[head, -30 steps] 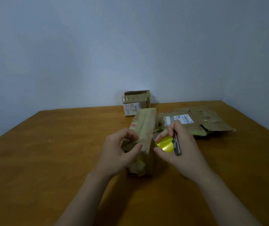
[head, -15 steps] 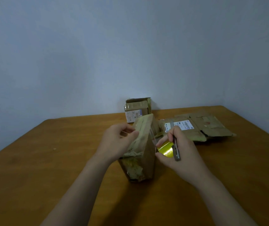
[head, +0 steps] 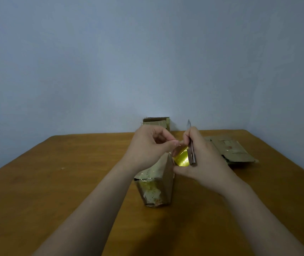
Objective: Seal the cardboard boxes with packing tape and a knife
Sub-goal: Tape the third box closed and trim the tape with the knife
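A narrow cardboard box (head: pixel 156 187) wrapped in glossy tape stands on the wooden table (head: pixel 55 182) in front of me. Above its far end, my right hand (head: pixel 201 161) grips a yellow roll of packing tape (head: pixel 181 157) together with a knife (head: pixel 191 150), whose blade tip points up past my fingers. My left hand (head: pixel 149 146) is raised beside it, thumb and forefinger pinching at the tape's loose end near the roll. The tape end itself is too small to make out.
A small open cardboard box (head: pixel 158 121) stands at the table's far edge, partly hidden behind my left hand. A flattened cardboard box (head: pixel 234 150) lies to the right. A plain wall rises right behind the table.
Both hands have lifted off the box and come together. The left hand let go of the box top and now pinches at the tape roll. The knife tilted more upright.
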